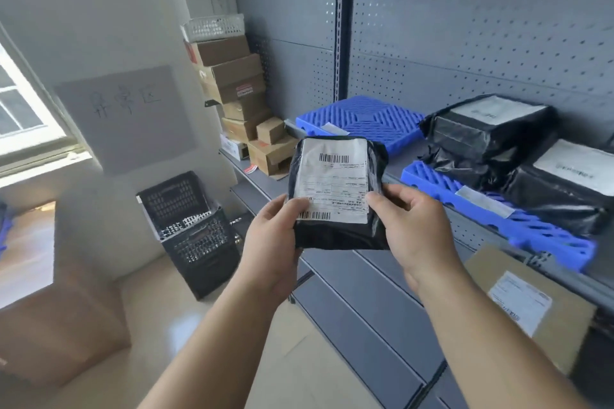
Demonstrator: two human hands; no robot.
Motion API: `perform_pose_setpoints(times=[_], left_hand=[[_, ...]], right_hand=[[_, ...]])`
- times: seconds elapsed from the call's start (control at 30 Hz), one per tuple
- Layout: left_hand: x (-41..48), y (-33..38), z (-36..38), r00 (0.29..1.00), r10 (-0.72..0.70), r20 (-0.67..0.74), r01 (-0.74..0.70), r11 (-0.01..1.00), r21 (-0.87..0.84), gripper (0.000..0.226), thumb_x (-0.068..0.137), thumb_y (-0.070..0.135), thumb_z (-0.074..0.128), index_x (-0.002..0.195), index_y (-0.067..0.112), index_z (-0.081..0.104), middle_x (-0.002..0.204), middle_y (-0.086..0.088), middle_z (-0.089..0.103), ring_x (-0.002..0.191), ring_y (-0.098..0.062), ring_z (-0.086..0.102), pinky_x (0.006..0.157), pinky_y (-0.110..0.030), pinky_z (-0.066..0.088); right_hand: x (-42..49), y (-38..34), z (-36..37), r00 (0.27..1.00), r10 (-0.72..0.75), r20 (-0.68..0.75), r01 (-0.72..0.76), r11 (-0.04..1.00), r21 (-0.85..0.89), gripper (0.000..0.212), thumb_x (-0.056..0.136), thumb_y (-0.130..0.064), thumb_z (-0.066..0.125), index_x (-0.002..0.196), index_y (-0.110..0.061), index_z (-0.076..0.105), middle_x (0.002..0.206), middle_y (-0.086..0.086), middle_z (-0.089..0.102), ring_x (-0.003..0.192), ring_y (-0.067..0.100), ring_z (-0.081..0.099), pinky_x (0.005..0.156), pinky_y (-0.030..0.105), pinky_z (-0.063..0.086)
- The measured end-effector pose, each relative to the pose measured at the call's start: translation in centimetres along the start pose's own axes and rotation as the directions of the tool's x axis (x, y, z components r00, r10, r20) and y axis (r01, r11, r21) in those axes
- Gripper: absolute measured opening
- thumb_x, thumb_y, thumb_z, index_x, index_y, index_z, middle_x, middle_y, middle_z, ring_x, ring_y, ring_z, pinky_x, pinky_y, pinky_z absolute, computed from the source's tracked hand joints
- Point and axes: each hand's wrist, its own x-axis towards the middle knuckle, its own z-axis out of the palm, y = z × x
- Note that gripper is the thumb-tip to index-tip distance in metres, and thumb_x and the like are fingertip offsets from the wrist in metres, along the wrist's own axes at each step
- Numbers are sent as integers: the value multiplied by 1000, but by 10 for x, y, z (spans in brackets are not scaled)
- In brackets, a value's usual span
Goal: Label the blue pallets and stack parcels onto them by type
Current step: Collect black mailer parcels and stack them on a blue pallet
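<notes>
Gripping black parcel (339,232) at lower corners with left hand (275,242) and right hand (408,226), thumbs pinching its front. Held aloft just in front of far blue pallet (362,119), long axis upright, white label (332,183) facing the camera.

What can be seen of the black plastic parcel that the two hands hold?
The black plastic parcel is a flat, wrinkled bag, held upright. A white shipping label with two barcodes covers its front. The left hand grips its lower left edge, the right hand its right edge, thumbs on the label.
</notes>
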Motion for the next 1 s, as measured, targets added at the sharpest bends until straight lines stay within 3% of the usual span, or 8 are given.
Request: perform_pose_setpoints(times=[0.1, 0.2, 0.33, 0.47, 0.6, 0.73, 0.9, 1.0], left_hand=[[18, 3, 34, 997, 12, 71, -13, 1000, 21, 24, 95, 13, 63, 119, 9, 68, 107, -10, 79, 101, -28, 76, 83, -36, 63], [33, 2, 65, 989, 13, 145, -13, 1000, 3, 21, 95, 10, 62, 114, 10, 70, 106, -10, 79, 98, -27, 76, 78, -33, 63], [51, -2, 105, 959, 5, 285, -6, 1000, 3, 23, 93, 10, 62, 114, 8, 71, 108, -11, 78, 100, -28, 76, 77, -32, 62], [71, -8, 143, 914, -8, 405, -21, 998, 67, 37, 82, 18, 67, 118, 10, 70, 111, -10, 78, 105, -29, 74, 99, -47, 56], [91, -13, 176, 853, -27, 521, -43, 991, 123, 40, 79, 23, 70, 117, 12, 70, 108, -6, 79, 102, -24, 75, 99, -44, 54], [106, -14, 210, 768, -49, 638, -93, 978, 186, 34, 79, 29, 71, 110, 15, 72, 105, -3, 79, 100, -23, 76, 98, -46, 55], [109, -20, 245, 675, -52, 736, -192, 951, 243, 17, 84, 32, 70, 98, 25, 77, 97, 4, 80, 93, -16, 76, 91, -42, 58], [105, -28, 261, 619, -74, 782, -217, 941, 261, 16, 86, 34, 68, 99, 31, 78, 97, 5, 80, 93, -22, 76, 88, -39, 61]], right_hand=[[22, -6, -23, 997, -35, -66, 34, 999, -11, 9, 86, -32, 73, 94, -31, 77, 88, -24, 76, 83, -5, 71, 64, 6, 48], [35, -16, -45, 988, -51, -146, 47, 998, -30, 21, 85, -35, 71, 104, -28, 78, 93, -21, 77, 89, 0, 72, 79, 21, 55], [45, -25, -75, 960, -103, -259, 84, 993, -85, 20, 85, -39, 69, 101, -31, 78, 92, -22, 77, 89, 2, 72, 83, 31, 57], [54, -31, -102, 917, -128, -379, 94, 990, -108, 9, 85, -39, 70, 90, -41, 77, 88, -21, 77, 84, 3, 73, 78, 31, 57], [62, -35, -120, 851, -129, -510, 66, 988, -140, 9, 84, -36, 71, 88, -41, 77, 84, -14, 78, 81, 13, 74, 74, 37, 59], [67, -37, -138, 765, -141, -628, 54, 986, -156, 10, 85, -33, 71, 91, -34, 79, 85, -15, 78, 79, 5, 73, 71, 26, 54], [66, -36, -159, 669, -115, -734, 33, 991, -126, 14, 82, -34, 72, 93, -34, 80, 89, -10, 79, 88, 15, 76, 87, 46, 61], [61, -33, -172, 617, -115, -778, 33, 992, -121, 13, 82, -31, 72, 92, -36, 80, 89, -11, 80, 86, 10, 76, 85, 42, 61]])
